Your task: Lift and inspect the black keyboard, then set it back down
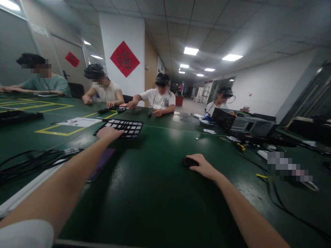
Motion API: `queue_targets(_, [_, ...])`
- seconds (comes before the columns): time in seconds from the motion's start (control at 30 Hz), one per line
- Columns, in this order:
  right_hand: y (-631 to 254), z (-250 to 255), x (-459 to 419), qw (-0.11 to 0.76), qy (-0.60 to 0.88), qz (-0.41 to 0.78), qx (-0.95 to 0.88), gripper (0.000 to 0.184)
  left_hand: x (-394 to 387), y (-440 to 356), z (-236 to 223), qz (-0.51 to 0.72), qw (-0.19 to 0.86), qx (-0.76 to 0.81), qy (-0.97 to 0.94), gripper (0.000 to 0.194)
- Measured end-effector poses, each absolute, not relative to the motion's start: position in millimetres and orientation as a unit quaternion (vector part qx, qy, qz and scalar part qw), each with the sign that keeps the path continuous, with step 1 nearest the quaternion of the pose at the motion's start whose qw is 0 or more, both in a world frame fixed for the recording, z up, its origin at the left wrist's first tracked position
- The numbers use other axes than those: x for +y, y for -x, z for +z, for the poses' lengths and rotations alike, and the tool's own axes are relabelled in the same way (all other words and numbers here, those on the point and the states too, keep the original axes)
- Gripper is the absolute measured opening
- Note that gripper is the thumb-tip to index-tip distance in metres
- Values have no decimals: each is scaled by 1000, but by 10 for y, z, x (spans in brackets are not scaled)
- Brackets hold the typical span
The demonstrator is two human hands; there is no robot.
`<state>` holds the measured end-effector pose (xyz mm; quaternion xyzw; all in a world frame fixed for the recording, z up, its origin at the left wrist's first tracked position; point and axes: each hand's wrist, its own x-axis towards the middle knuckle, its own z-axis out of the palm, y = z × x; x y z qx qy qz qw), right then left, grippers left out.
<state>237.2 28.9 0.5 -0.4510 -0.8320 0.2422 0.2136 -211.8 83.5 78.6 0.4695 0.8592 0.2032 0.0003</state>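
Note:
My left hand [110,133] reaches far forward and grips the near left edge of a flat black tray with a grid of pale squares [133,129]. A dark shadow lies on the table below the tray, which looks slightly raised. Under my left forearm shows part of a flat, purple-faced panel [102,167]. On the right, my right hand [203,166] is curled around a black computer mouse [189,161] on the green table [155,193]. My palm hides part of the mouse.
Black cables [28,163] and a long white strip [31,187] lie at left. A white paper [79,122] rests near yellow tape outlines. At right stand an opened computer case [250,125] and more cables [274,193]. Several people with headsets sit around the table.

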Motion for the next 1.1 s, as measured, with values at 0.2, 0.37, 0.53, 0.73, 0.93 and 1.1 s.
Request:
queue_targets(0.2, [-2361,-3,292,223,441,227,-839,51,657,2522,638,152,-6,911,-383,73])
queue_targets(0.37, [-2368,-18,299,226,444,233,-835,52,692,2360,731,146,-26,897,-416,61])
queue_targets(0.53, [-2518,56,371,251,476,213,-815,52,561,1395,853,134,-2,782,-609,46])
queue_targets(0.73, [-3196,103,538,349,636,94,-682,48,-350,162,475,163,-24,514,-842,29])
queue_targets(0.93, [-3760,-64,511,183,844,-19,-504,47,-723,-16,314,99,-53,377,-919,26])
queue_targets(1.1, [-3653,-135,447,160,881,-56,-442,48,-704,16,276,103,-38,389,-915,25])
